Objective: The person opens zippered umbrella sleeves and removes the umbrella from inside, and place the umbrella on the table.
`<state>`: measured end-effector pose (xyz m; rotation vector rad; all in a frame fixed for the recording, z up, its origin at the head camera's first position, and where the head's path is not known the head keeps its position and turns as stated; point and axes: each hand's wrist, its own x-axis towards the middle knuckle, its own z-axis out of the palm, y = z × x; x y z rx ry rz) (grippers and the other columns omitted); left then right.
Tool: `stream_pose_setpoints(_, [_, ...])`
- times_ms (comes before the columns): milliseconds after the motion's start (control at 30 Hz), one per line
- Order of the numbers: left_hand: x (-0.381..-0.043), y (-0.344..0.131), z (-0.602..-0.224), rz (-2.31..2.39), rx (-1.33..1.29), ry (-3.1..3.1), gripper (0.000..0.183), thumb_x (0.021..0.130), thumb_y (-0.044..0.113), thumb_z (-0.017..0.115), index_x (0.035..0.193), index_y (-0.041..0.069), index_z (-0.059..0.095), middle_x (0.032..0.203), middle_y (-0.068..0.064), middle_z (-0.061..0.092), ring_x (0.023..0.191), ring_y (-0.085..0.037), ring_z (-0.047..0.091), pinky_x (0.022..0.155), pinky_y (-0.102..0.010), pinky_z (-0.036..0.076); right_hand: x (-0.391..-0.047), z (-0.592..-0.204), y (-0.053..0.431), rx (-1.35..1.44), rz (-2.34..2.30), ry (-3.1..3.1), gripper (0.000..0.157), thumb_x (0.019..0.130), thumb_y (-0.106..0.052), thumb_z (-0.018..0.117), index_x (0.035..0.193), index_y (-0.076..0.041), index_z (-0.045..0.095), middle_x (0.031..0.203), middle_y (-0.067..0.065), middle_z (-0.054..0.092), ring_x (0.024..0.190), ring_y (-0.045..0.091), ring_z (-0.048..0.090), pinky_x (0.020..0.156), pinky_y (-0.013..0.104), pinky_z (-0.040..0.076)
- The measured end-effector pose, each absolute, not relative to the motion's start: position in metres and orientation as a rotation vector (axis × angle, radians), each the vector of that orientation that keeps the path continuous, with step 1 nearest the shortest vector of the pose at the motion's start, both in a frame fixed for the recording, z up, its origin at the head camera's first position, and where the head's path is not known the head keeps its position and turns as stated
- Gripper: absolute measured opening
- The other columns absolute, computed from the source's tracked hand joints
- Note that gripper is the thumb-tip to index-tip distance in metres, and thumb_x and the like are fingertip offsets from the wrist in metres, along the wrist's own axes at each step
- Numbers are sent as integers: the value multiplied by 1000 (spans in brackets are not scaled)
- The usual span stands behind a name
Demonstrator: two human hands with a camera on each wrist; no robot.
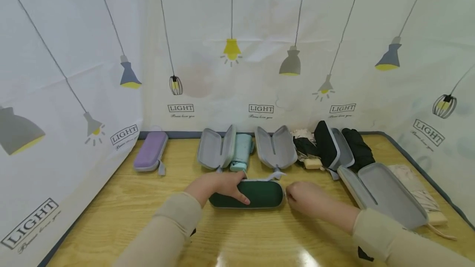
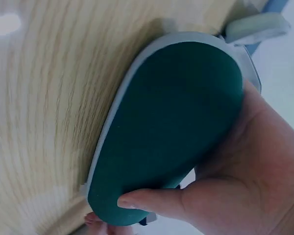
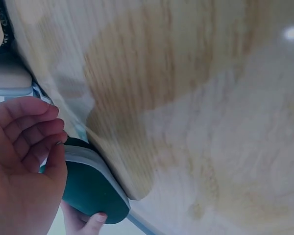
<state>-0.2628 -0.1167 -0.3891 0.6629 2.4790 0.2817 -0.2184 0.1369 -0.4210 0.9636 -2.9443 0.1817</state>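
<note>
A dark green oblong zip case (image 1: 263, 195) lies on the wooden table in front of me. My left hand (image 1: 228, 185) grips it from the left and behind, thumb across its top; the other fingers are hidden behind it. At the case's right end is my right hand (image 1: 306, 200), fingers curled. In the right wrist view, the thumb and fingertips of the right hand (image 3: 27, 152) meet beside the pale zip edge of the case (image 3: 90, 188), pinching what appears to be its zip pull, mostly hidden. A pale strap (image 1: 275, 175) sticks up behind the case.
A purple case (image 1: 150, 151) lies at the back left. Grey-lined cases (image 1: 211, 149) stand open along the back, with a light blue rolled bundle (image 1: 242, 151) between two. Right of them are a black case (image 1: 325, 145), a black bundle (image 1: 358, 149) and a large open case (image 1: 395, 195).
</note>
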Motion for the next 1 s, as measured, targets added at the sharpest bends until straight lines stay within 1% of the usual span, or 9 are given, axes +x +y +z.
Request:
stream_pose_setpoints(133, [-261,-125,-389,142,714,2546,82,65,56,70,128,17,37,121,-1,48,110,-17,47,88,-33,39,-220,-418,139,956,224,-2986,15,81,-9,57,67,-14,55,61,-6,50,53,9,44,50,29,37])
stream_pose_setpoints(233, [-259,-132,-388,71,756,2614,83,63,55,72,129,18,40,119,-2,45,106,-17,48,87,-33,41,-219,-415,144,959,248,-2993,16,82,-9,56,67,-14,54,61,-6,50,54,9,45,50,29,37])
stream_pose_setpoints(300, [-257,-136,-389,62,795,2643,81,65,56,70,131,19,41,121,-3,42,106,-17,47,87,-34,40,-218,-414,149,951,252,-3006,17,82,-8,56,66,-14,53,61,-6,48,53,9,44,49,28,37])
stream_pose_setpoints(367, [-253,-136,-388,90,836,2654,81,68,57,67,134,19,39,126,-5,40,110,-19,45,90,-36,39,-219,-413,154,935,233,-3033,17,82,-7,55,67,-14,52,60,-6,47,53,9,42,49,28,35])
stream_pose_setpoints(500, [-244,-133,-388,139,897,2664,74,74,57,61,133,18,39,129,-3,43,115,-19,44,92,-35,37,-222,-412,162,874,219,-3090,18,85,-9,53,68,-15,52,60,-6,45,52,9,39,50,27,34])
stream_pose_setpoints(600, [-236,-130,-387,142,887,2676,69,74,54,64,129,20,41,123,0,47,111,-16,46,90,-33,39,-223,-413,164,859,214,-3087,16,86,-11,55,70,-15,54,60,-8,45,52,9,40,50,27,34])
stream_pose_setpoints(767, [-228,-126,-383,90,839,2691,72,70,51,69,129,20,43,121,-2,48,106,-17,49,87,-33,41,-220,-418,164,851,171,-3087,18,85,-14,55,68,-18,51,57,-8,42,49,9,37,47,27,30])
stream_pose_setpoints(867, [-226,-126,-381,64,814,2693,71,74,51,66,133,18,43,120,-3,47,104,-17,49,86,-34,41,-220,-421,163,797,174,-3104,19,85,-14,55,67,-18,49,56,-6,40,49,10,36,46,28,29])
stream_pose_setpoints(1000, [-226,-127,-381,78,788,2684,67,79,48,61,136,19,39,124,-4,47,108,-18,48,89,-35,40,-221,-423,160,727,205,-3125,19,85,-16,56,67,-18,49,57,-7,41,49,10,37,46,28,29])
